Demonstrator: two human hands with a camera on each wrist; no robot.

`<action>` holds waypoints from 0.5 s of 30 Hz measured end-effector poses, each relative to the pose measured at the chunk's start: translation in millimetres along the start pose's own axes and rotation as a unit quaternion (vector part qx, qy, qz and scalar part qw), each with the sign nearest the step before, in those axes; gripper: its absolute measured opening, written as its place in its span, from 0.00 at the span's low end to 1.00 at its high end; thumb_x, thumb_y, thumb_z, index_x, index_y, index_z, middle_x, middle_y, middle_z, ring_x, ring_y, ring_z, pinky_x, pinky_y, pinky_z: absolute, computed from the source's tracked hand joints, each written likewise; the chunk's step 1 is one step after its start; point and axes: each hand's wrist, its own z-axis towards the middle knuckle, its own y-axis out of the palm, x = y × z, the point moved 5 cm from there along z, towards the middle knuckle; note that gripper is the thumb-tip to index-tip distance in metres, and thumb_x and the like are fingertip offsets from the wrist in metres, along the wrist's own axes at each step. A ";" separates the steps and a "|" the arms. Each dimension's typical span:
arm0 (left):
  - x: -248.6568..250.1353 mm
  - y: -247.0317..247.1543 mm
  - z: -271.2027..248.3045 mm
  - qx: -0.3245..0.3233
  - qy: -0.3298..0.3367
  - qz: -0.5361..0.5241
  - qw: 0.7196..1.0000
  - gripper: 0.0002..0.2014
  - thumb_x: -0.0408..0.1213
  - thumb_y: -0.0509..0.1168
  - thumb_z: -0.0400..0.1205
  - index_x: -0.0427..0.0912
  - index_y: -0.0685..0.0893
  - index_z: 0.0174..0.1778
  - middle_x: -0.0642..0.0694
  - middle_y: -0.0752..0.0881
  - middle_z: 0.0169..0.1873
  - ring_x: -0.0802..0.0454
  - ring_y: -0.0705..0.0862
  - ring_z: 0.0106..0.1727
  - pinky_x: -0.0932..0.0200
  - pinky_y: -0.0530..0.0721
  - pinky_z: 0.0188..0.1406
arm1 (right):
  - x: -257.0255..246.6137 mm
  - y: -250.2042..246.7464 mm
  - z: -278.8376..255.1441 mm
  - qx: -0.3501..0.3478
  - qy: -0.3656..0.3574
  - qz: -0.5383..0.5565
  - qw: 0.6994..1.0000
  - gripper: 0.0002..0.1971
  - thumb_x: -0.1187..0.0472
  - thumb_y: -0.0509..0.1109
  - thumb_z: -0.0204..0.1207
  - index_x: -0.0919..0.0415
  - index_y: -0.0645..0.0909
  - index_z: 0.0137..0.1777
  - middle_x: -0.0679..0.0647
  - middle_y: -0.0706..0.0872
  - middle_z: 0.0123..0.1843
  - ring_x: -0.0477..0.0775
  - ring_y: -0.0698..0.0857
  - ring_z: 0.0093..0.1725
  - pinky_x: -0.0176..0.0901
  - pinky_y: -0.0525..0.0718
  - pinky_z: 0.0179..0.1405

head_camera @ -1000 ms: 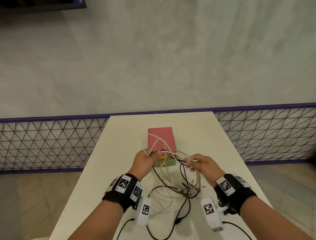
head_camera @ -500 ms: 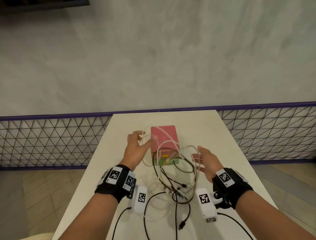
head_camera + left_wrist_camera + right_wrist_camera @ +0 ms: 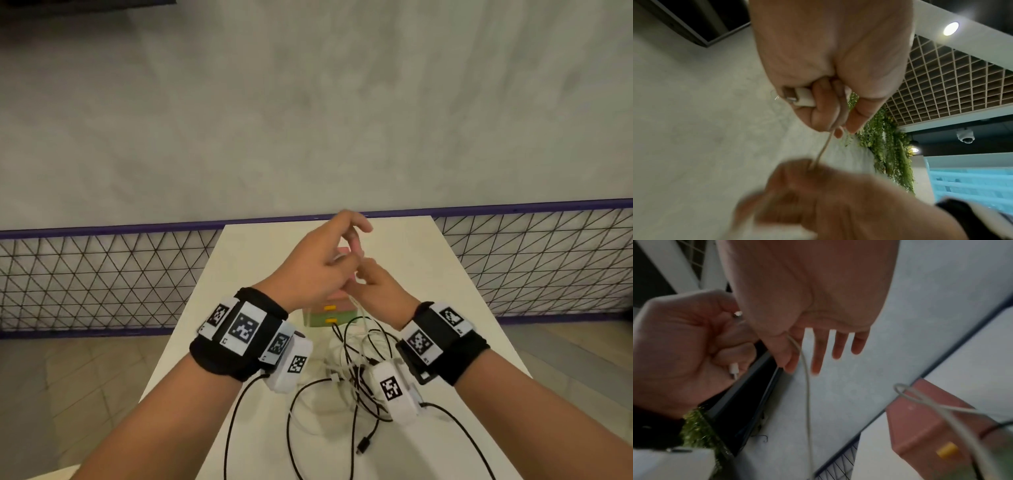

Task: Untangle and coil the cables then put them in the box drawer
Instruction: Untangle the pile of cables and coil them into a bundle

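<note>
- Cable first: the white cable (image 3: pixel 823 147) ran taut between my two hands, raised above the counter (image 3: pixel 442 274), its plug end (image 3: pixel 801 99) tucked inside my left fist.
- My left hand (image 3: pixel 318 270) was clenched round that plug end, while my right hand (image 3: pixel 380 291) pinched the cord between thumb and forefinger, its other fingers straight.
- Below them the white cable dropped into a snarl with the black cables (image 3: pixel 359 373) lying on the counter, close to my wrists.
- Just behind that heap stood the box (image 3: pixel 329 313), pink on top with yellow drawer pulls; its drawers looked closed to me.
- Risks, as I judged them: pulling hard could cinch a knot in the heap, and would drag the black cables toward the edge.
- A loop near the box could catch it and shift it, and a loosened pinch would drop the cord into the tangle.
</note>
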 end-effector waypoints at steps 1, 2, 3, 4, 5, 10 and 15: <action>3.7 -5.7 0.2 0.031 0.012 -0.019 0.999 0.16 0.24 0.60 0.79 0.47 0.76 0.58 0.53 0.79 0.41 0.61 0.74 0.23 0.67 0.73 0.30 | 8.0 4.5 -2.6 -0.026 0.020 0.025 0.999 0.07 0.64 0.64 0.81 0.58 0.84 0.50 0.46 0.87 0.42 0.33 0.83 0.43 0.33 0.78 0.51; 7.4 -15.2 0.1 0.074 0.026 -0.040 0.996 0.15 0.23 0.61 0.79 0.46 0.77 0.56 0.54 0.79 0.41 0.60 0.69 0.19 0.68 0.70 0.24 | 21.8 7.8 -6.3 -0.044 0.061 0.010 0.997 0.12 0.64 0.60 0.84 0.68 0.83 0.46 0.43 0.85 0.32 0.32 0.81 0.33 0.32 0.77 0.44; 10.4 -26.7 -0.7 0.122 0.040 -0.059 0.990 0.15 0.22 0.61 0.80 0.46 0.77 0.54 0.54 0.79 0.40 0.60 0.65 0.18 0.69 0.67 0.21 | 41.3 10.7 -14.3 -0.062 0.111 -0.045 0.991 0.17 0.60 0.59 0.85 0.71 0.81 0.42 0.43 0.80 0.25 0.34 0.78 0.27 0.33 0.76 0.39; 14.3 -40.2 -2.1 0.169 0.058 -0.070 0.981 0.14 0.21 0.62 0.80 0.47 0.78 0.52 0.54 0.79 0.40 0.61 0.64 0.18 0.69 0.65 0.19 | 62.8 10.8 -23.8 -0.080 0.156 -0.145 0.974 0.20 0.54 0.58 0.85 0.70 0.81 0.40 0.43 0.77 0.25 0.36 0.77 0.29 0.39 0.75 0.40; 17.1 -54.2 -4.7 0.217 0.076 -0.079 0.970 0.14 0.22 0.62 0.79 0.47 0.78 0.50 0.53 0.80 0.40 0.61 0.65 0.19 0.69 0.65 0.18 | 90.6 8.6 -32.1 -0.108 0.191 -0.276 0.936 0.20 0.51 0.57 0.84 0.66 0.80 0.40 0.46 0.78 0.31 0.42 0.79 0.39 0.45 0.75 0.47; 4.1 -114.4 -20.4 0.367 0.082 -0.216 0.901 0.10 0.25 0.62 0.77 0.46 0.78 0.44 0.48 0.78 0.40 0.60 0.65 0.19 0.67 0.63 0.16 | 150.9 -6.3 -69.8 -0.207 0.321 -0.540 0.750 0.20 0.50 0.47 0.84 0.51 0.76 0.66 0.54 0.75 0.70 0.59 0.63 0.75 0.61 0.62 0.70; -30.4 -29.2 -25.0 0.074 -0.060 -0.022 0.995 0.14 0.25 0.68 0.76 0.48 0.81 0.51 0.59 0.82 0.49 0.70 0.76 0.29 0.77 0.72 0.31 | 82.4 -25.2 -24.6 -0.030 0.263 -0.302 0.916 0.15 0.58 0.52 0.86 0.63 0.78 0.50 0.63 0.84 0.49 0.60 0.83 0.48 0.43 0.74 0.44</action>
